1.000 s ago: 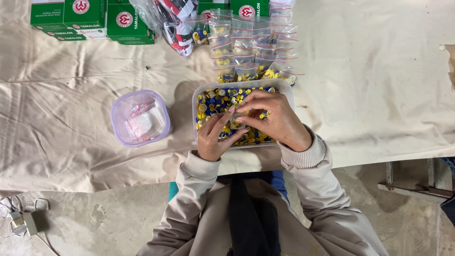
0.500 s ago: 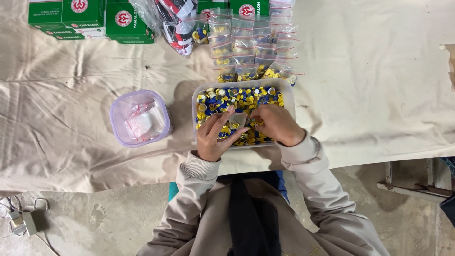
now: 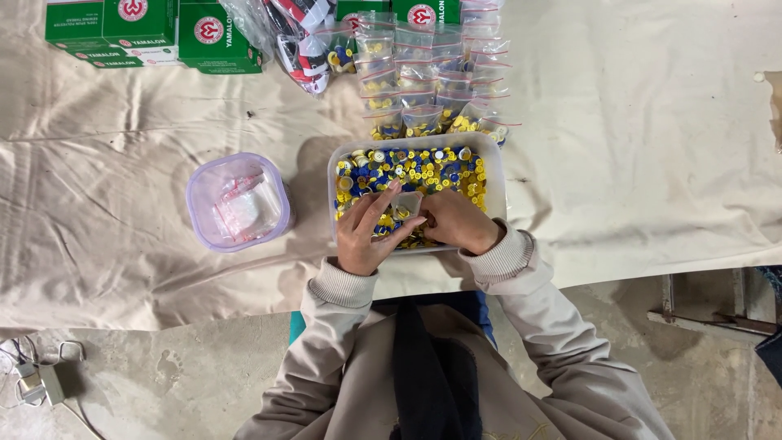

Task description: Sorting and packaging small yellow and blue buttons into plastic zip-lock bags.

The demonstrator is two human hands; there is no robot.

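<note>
A clear rectangular container (image 3: pixel 497 175) full of small yellow and blue round pieces (image 3: pixel 423 167) sits on the cloth in front of me. My left hand (image 3: pixel 366 236) rests over its near left part and pinches a small clear bag (image 3: pixel 404 205) between thumb and fingers. My right hand (image 3: pixel 456 222) is just right of the bag. Its fingers are bunched at the bag's mouth, apparently on a few pieces that are mostly hidden. Both wrists lie on the container's near rim.
A round purple tub (image 3: pixel 236 202) holding empty clear bags stands to the left. Several filled small bags (image 3: pixel 423 73) lie in rows behind the container. Green boxes (image 3: pixel 147 33) and a plastic sack of red, black and white items (image 3: pixel 297 37) are at the back. A cable and adapter (image 3: pixel 32 379) lie on the floor.
My right hand has come down from above the container's middle to the bag's mouth, fingers closing together. My left hand has kept the bag and barely moved.
</note>
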